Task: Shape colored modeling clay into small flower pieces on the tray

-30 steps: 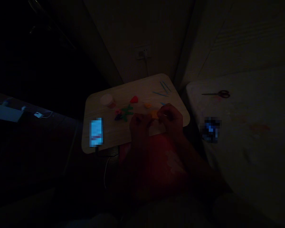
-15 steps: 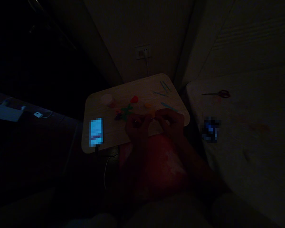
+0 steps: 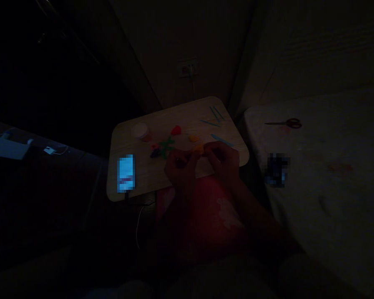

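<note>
In the dim head view, both my hands meet over the near right part of a small table. A lump of orange modelling clay (image 3: 198,148) shows between their fingertips. My left hand (image 3: 181,164) is closed with thumb and fingers pinched on its left side. My right hand (image 3: 222,157) pinches it from the right, fingers bent. Beyond lies a smaller yellow-orange clay piece (image 3: 193,138). Left of the hands are a green clay shape (image 3: 166,145) with crossing strips, a dark purple clay piece (image 3: 155,153), a pink clay piece (image 3: 155,145) and a red clay piece (image 3: 176,130).
The pale table (image 3: 121,137) carries a lidded tub (image 3: 141,132), a lit phone (image 3: 126,173), a blue modelling tool (image 3: 222,140) and several thin blue sticks (image 3: 217,116). Scissors (image 3: 286,123) and a blurred dark object (image 3: 276,170) lie on a pale surface at right.
My left hand has shifted slightly left, and my right hand has drawn nearer the left and a little lower, uncovering the blue modelling tool. The other table items stay put.
</note>
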A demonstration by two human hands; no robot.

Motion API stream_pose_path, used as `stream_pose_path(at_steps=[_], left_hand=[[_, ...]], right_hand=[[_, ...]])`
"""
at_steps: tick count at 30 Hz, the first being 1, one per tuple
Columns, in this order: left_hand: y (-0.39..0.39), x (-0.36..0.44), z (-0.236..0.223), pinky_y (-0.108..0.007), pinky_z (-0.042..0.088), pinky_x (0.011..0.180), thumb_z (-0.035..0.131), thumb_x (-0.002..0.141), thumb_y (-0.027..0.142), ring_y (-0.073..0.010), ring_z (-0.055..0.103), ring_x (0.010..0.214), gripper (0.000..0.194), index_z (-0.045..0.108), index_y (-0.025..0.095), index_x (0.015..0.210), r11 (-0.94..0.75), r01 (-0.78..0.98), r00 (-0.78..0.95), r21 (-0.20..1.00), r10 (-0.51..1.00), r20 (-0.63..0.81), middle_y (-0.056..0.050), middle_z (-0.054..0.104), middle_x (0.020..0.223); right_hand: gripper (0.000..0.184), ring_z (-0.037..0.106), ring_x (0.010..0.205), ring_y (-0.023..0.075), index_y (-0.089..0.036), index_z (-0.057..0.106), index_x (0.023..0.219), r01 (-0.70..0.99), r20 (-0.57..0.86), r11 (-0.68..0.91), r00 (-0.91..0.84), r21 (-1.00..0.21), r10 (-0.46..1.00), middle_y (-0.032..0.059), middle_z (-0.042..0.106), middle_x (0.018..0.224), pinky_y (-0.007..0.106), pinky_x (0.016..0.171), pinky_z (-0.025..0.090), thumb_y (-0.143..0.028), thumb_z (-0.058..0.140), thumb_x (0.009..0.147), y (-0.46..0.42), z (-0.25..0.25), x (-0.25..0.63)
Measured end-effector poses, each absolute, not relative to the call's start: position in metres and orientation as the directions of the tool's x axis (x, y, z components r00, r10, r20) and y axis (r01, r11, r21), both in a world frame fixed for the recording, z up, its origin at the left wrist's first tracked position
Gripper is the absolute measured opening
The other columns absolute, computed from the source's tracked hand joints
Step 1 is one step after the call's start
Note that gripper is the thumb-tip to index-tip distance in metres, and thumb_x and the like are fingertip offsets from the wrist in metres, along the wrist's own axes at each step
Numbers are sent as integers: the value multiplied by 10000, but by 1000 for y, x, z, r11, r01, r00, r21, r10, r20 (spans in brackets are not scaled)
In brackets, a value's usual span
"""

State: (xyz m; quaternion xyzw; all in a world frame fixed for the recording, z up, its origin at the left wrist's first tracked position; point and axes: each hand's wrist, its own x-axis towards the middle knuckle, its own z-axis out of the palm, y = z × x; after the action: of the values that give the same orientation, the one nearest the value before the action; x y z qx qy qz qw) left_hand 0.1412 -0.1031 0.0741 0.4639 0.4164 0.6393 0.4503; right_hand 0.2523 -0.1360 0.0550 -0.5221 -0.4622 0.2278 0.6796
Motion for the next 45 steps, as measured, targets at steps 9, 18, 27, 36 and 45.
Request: stream_pose_path(at_steps=[9,18,27,36,45], left_hand=[[-103,141,74,-228,580,624,895,692,294,-109,687,631,494,413,196,653,-243,-159,-173,957,961,216,49,655,670],[-103,140,71,-228,568,673,871,706,213,-101,662,675,447,428,194,644,-343,-93,-196,935,927,320,50,631,692],[-100,142,73,-245,579,636,899,709,321,-118,694,628,520,397,199,650,-256,-157,-182,954,957,227,50,647,662],[-101,140,72,-228,587,611,924,674,370,-105,678,605,565,390,192,625,-175,-201,-115,964,981,154,52,626,644],[-90,142,59,-232,597,653,939,643,421,-99,678,652,614,368,193,632,-81,-327,-138,941,990,38,52,612,667]], right_hand=[[243,738,781,176,-233,738,867,-88,238,319,489,-944,839,30,765,872,319,739,658,-472,777,881,-134,55,251],[109,740,819,171,-228,746,907,213,409,349,452,-913,793,52,774,939,304,749,643,-336,738,908,-137,59,252],[69,750,903,213,-277,771,930,498,580,370,377,-784,722,50,797,970,370,821,659,-280,702,929,-141,67,253],[97,701,830,181,-254,724,876,344,461,337,397,-877,794,44,745,930,312,712,643,-319,681,934,-140,64,255],[264,714,749,150,-218,677,856,-259,104,245,458,-934,883,13,723,883,263,628,630,-468,763,862,-132,55,254]])
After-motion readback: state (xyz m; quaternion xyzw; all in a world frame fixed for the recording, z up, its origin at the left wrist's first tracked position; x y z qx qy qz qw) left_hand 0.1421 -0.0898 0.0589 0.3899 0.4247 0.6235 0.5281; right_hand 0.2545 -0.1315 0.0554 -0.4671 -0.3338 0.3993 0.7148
